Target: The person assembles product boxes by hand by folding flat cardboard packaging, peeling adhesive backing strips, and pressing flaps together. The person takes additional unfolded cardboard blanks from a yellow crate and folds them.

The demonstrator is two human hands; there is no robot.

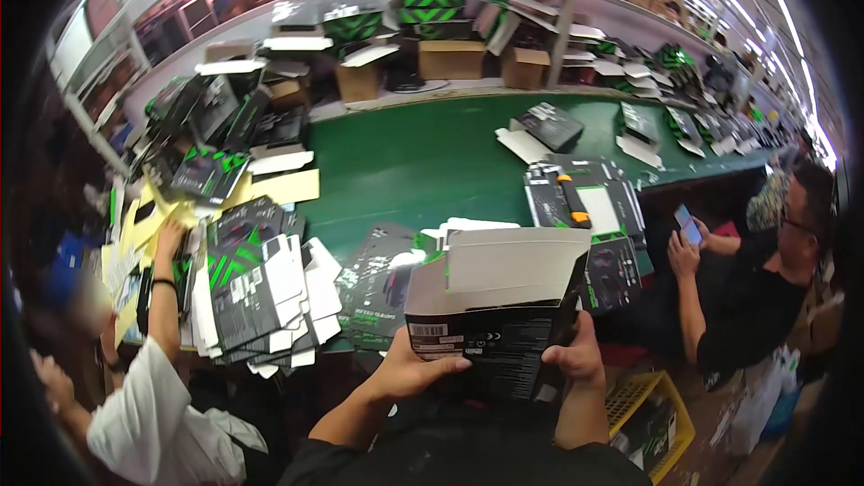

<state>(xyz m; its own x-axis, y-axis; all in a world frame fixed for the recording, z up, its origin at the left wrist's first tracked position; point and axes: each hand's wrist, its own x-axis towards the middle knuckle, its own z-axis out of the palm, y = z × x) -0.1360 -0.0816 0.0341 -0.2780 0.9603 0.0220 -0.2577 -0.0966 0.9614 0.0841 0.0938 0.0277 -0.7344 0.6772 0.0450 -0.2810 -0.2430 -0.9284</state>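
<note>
Between my two hands is a black cardboard box (490, 342) with white print, a barcode and a raised flap showing its white inside. My left hand (416, 367) grips its lower left side, thumb across the printed face. My right hand (578, 355) clasps the right edge, thumb pressed on the front. Beyond the box, flat black and green cartons (382, 274) lie on the green table (405, 162). Further right, an orange-and-black tool (572, 200), its kind unclear, rests on more flattened cartons (621, 182).
A stack of flat cartons (252, 297) lies to the left, near a co-worker in a white shirt (162, 414). On the right a seated person (765, 261) holds a phone (688, 225). A yellow crate (670, 441) stands below right. Boxes (450, 58) line the back shelf.
</note>
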